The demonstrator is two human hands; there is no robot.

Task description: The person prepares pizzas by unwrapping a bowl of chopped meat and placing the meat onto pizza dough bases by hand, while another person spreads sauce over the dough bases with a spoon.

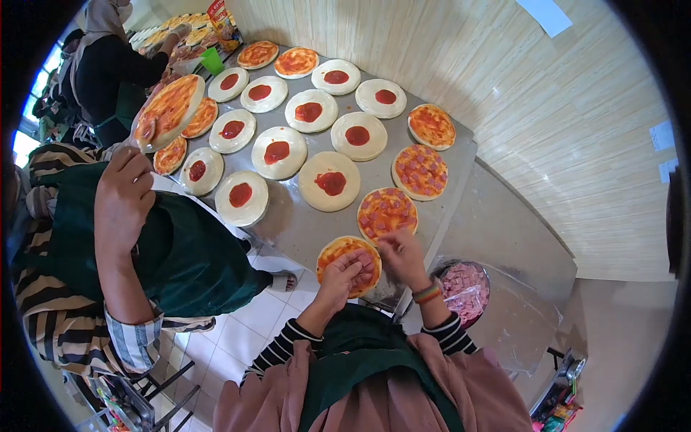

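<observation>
My left hand [342, 278] is over the nearest pizza base [332, 252], which is spread with sauce, and its fingers are curled around pink diced meat [366, 262]. To its right, my right hand [403, 256] hovers by the lower edge of a sauced base topped with meat cubes [387, 214]; its fingers are bunched together, and whatever they may hold is too small to make out. Another meat-topped base [419, 173] lies further back. A bowl of diced meat [464, 291] sits beside my right forearm, partly covered by clear plastic.
Bases with red sauce blobs, such as one nearby [330, 181], cover the metal table [288, 229]. At left, a co-worker's hand [126, 189] is near a raised sauced base [170, 111]. Another person [108, 65] stands behind. A green cup [211, 61] is at the back.
</observation>
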